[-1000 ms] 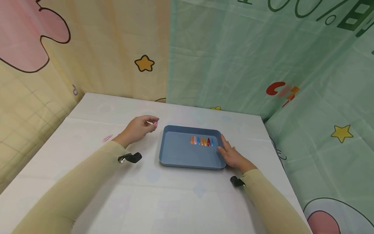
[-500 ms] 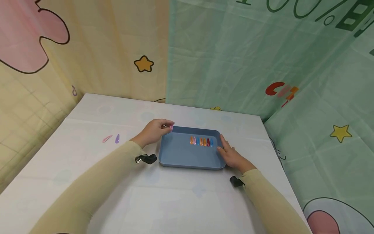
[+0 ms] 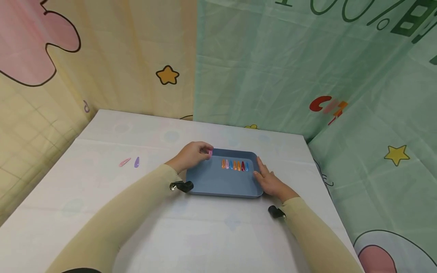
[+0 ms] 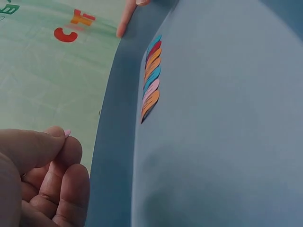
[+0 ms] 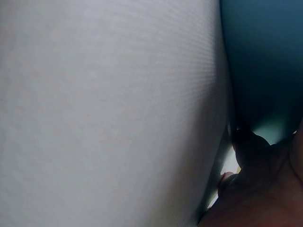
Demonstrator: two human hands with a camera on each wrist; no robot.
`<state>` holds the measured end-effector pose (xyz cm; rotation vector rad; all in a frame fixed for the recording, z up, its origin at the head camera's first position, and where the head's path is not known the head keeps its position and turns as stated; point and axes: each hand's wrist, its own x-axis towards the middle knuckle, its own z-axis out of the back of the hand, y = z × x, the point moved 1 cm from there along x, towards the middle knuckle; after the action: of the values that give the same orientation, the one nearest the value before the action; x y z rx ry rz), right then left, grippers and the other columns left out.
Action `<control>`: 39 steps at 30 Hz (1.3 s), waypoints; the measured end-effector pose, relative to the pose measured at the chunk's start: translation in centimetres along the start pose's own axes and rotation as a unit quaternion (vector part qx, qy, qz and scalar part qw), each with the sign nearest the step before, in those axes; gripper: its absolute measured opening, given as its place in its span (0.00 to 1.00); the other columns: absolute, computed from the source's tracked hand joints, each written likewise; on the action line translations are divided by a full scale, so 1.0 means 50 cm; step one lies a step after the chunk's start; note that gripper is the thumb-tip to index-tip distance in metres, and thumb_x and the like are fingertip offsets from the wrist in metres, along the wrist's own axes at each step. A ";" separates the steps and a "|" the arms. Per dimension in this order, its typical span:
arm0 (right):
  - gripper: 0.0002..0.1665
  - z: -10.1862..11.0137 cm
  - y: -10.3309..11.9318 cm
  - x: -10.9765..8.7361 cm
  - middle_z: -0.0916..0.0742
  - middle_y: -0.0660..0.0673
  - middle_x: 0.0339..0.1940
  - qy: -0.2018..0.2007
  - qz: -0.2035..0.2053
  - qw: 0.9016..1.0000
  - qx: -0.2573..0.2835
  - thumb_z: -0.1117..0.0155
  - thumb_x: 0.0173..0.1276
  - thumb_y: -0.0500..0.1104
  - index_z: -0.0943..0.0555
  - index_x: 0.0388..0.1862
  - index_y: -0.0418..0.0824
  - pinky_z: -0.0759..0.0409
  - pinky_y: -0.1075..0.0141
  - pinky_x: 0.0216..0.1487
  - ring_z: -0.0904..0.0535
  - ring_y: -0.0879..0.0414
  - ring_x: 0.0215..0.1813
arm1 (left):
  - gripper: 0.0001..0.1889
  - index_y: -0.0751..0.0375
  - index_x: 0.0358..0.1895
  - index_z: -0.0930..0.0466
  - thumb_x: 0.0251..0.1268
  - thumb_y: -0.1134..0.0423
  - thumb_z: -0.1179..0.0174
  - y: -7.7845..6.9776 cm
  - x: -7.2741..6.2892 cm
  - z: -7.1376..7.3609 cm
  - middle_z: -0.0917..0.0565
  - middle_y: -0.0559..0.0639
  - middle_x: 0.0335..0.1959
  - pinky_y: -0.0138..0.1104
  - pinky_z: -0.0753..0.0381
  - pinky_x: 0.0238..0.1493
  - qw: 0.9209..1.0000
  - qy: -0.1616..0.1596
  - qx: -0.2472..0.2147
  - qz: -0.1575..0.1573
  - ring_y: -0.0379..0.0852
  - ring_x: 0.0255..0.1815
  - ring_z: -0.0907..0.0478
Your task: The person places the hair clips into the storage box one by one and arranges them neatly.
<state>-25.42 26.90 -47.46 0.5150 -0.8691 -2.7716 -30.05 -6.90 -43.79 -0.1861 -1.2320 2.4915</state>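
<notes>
My left hand (image 3: 192, 154) pinches a small pink hair clip (image 3: 210, 152) between thumb and forefinger, over the far left part of the blue-grey tray (image 3: 218, 185). In the left wrist view only the tip of that pink clip (image 4: 67, 133) sticks out past the fingertips. Inside the tray lies a row of several snap hair clips (image 3: 235, 165), side by side, in orange, pink, blue and red. At the tray's right side rests my right hand (image 3: 273, 182), its fingers fairly straight along the rim. The right wrist view shows that hand dark against the tray's side (image 5: 265, 61).
To the left of the tray, a pink hair clip (image 3: 124, 162) and a purple hair clip (image 3: 137, 162) lie on the white tablecloth (image 3: 211, 235). Printed curtains (image 3: 252, 68) stand behind the table and along its sides.
My left hand has carried the pink clip rightward from beside the tray to over its far left part. The purple clip on the table has come into view. My right hand stays put.
</notes>
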 end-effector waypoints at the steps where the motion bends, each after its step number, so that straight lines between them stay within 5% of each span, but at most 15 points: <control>1: 0.42 0.000 -0.001 0.000 0.59 0.35 0.89 0.000 0.000 1.000 0.000 0.66 0.90 0.53 0.74 0.88 0.45 0.73 0.33 0.82 0.68 0.33 0.88 | 0.20 0.61 0.64 0.17 0.73 0.62 0.33 0.000 0.003 -0.004 0.11 0.53 0.52 0.44 0.19 0.56 1.000 0.001 0.000 0.000 0.49 0.51 0.16; 20: 0.43 0.000 -0.001 -0.001 0.58 0.35 0.89 0.001 -0.004 1.000 0.003 0.65 0.90 0.54 0.73 0.88 0.45 0.73 0.33 0.82 0.68 0.33 0.88 | 0.16 0.59 0.60 0.16 0.71 0.64 0.33 -0.006 0.040 -0.062 0.12 0.52 0.51 0.43 0.19 0.58 0.998 0.030 0.035 0.034 0.48 0.52 0.17; 39: 0.42 0.001 0.000 0.000 0.58 0.35 0.89 0.000 -0.002 1.000 0.001 0.66 0.90 0.53 0.73 0.88 0.45 0.73 0.33 0.82 0.68 0.33 0.88 | 0.15 0.57 0.59 0.15 0.72 0.62 0.32 0.004 0.057 -0.087 0.12 0.51 0.50 0.44 0.20 0.59 0.997 0.039 0.044 0.051 0.47 0.51 0.17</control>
<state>-25.46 26.94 -47.43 0.5182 -0.8720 -2.7733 -31.57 -2.75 -46.50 -0.3285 -1.1059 2.5912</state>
